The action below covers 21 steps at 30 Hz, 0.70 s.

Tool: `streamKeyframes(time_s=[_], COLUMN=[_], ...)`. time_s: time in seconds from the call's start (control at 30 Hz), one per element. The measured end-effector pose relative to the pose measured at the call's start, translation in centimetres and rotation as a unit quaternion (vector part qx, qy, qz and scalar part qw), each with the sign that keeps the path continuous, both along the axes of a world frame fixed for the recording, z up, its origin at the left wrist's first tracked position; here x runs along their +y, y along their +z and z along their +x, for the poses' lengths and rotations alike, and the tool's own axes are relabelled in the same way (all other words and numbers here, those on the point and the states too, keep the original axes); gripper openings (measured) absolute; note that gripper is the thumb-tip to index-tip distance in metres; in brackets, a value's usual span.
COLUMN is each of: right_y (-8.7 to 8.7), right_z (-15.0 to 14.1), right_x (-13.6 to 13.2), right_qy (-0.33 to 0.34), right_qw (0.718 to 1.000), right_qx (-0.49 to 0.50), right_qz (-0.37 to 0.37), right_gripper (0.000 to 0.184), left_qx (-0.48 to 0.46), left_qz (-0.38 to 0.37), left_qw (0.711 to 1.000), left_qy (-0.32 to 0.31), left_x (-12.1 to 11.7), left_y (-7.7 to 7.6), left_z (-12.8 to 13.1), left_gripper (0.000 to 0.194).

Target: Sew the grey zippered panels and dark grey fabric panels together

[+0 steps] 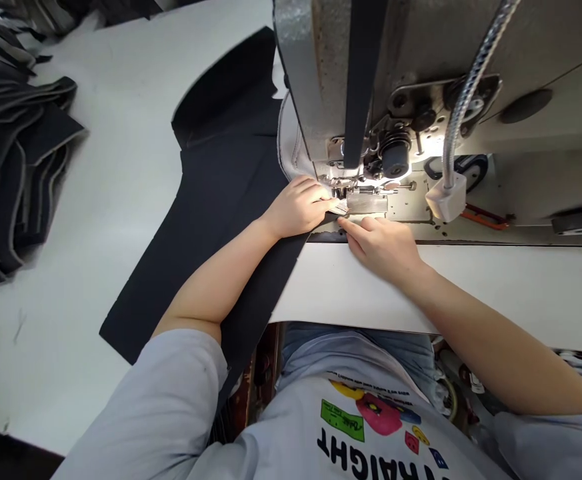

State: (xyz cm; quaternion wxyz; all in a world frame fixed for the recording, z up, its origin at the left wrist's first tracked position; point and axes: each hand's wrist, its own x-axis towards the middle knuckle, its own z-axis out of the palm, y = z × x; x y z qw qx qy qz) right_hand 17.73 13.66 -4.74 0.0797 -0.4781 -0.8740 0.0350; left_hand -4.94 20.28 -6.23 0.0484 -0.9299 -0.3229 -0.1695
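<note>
A large piece of black fabric (221,180) lies spread to the left of a sewing machine (331,80), its narrow front corner reaching the needle area. My left hand (298,208) is closed on the fabric right beside the presser foot (341,190), pinching a small light-coloured edge there. On the machine bed (411,212) rests my right hand (385,245), index finger stretched to the fabric's corner and thumb apart from it. A white piece with a dark rim (292,140) shows behind the left hand, partly hidden by the machine head. The needle tip is hard to make out.
Stacks of dark cut fabric pieces (15,167) lie at the left of the white table (115,127). A lamp on a flexible metal neck (463,100) hangs over the bed at right. An orange-handled tool (485,217) lies behind it. The table's front edge runs close to my body.
</note>
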Motion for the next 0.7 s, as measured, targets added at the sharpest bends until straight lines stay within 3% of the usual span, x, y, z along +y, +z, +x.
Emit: streamKeyframes(time_s=[0.1, 0.2, 0.43, 0.7], right_y=[-0.1, 0.0, -0.1, 0.0], right_z=[-0.1, -0.7, -0.7, -0.2], right_x=[0.0, 0.1, 0.2, 0.7], right_qy=[0.006, -0.029, -0.087, -0.08], right_qw=[1.0, 0.999, 0.996, 0.997], right_qx=[0.003, -0.002, 0.004, -0.011], right_qz=[-0.002, -0.015, -0.01, 0.001], right_gripper=[0.042, 0.044, 0.045, 0.045], left_qx=[-0.017, -0.035, -0.015, 0.002], left_qz=[0.016, 0.015, 0.034, 0.027], left_qw=[0.999, 0.996, 0.999, 0.999], left_qy=[0.042, 0.078, 0.028, 0.023], left_x=[-0.6, -1.1, -0.7, -0.6], left_y=[0.0, 0.1, 0.3, 0.6], left_z=[0.1, 0.2, 0.3, 0.6], left_gripper=[0.027, 0.022, 0.029, 0.038])
